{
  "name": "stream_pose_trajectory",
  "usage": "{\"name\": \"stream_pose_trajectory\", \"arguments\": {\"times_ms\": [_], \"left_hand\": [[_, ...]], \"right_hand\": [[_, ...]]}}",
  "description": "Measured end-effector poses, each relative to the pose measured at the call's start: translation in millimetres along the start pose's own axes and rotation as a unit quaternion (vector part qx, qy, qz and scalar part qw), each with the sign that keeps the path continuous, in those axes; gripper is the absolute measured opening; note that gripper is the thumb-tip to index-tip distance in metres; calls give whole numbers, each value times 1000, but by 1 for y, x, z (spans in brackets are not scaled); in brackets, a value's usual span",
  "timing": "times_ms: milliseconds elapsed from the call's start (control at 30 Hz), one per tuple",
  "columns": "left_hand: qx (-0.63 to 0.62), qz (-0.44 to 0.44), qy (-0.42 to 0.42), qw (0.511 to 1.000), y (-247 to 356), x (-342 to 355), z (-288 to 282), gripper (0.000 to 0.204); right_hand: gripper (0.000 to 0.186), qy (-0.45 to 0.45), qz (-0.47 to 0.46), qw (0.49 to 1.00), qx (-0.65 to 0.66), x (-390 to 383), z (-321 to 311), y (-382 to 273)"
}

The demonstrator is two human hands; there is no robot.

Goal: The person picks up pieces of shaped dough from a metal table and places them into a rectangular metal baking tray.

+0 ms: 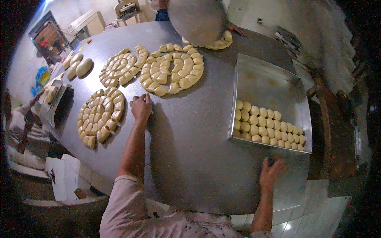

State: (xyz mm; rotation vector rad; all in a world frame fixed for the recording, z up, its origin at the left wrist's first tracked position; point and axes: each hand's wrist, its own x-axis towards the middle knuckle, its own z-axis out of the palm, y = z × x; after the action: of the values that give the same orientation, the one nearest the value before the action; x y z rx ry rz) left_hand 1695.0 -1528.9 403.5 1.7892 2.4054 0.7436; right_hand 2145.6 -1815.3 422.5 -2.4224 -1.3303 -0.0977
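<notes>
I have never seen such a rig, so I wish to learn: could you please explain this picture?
No machine works here, but a person. A wide camera on that person's head looks down, so straight edges bend. On the grey metal table lie dough rounds cut into pieces, uncut dough lumps and, at right, a metal tray with rows of dough balls. The bare left hand is beside the cut rounds; the bare right hand, blurred, is near the tray's closest side. I cannot tell whether either holds something.

Honestly can't read any text, numbers or signs here, on the metal tray or anywhere around it.
</notes>
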Motion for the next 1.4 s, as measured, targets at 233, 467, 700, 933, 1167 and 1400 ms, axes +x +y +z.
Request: {"name": "stream_pose_trajectory", "arguments": {"times_ms": [233,467,700,933,1167,1400], "left_hand": [[9,20,65,998,62,42,43,63],[-346,115,-175,914,16,2,13,51],[-596,-80,-377,704,104,-155,-69,49],[-634,-133,-355,674,119,-224,-83,19],[-671,-123,-353,640,200,-288,-71,22],[-643,-51,-365,672,215,-309,-92,29]], "right_hand": [[26,0,20,999,36,-9,-17,97],[30,22,-134,985,108,-6,-24,44],[20,71,-33,992,98,24,-21,72],[29,-154,40,945,285,34,-103,121],[29,206,-40,855,475,212,-66,50],[34,-119,-102,814,559,105,-80,2]]}}
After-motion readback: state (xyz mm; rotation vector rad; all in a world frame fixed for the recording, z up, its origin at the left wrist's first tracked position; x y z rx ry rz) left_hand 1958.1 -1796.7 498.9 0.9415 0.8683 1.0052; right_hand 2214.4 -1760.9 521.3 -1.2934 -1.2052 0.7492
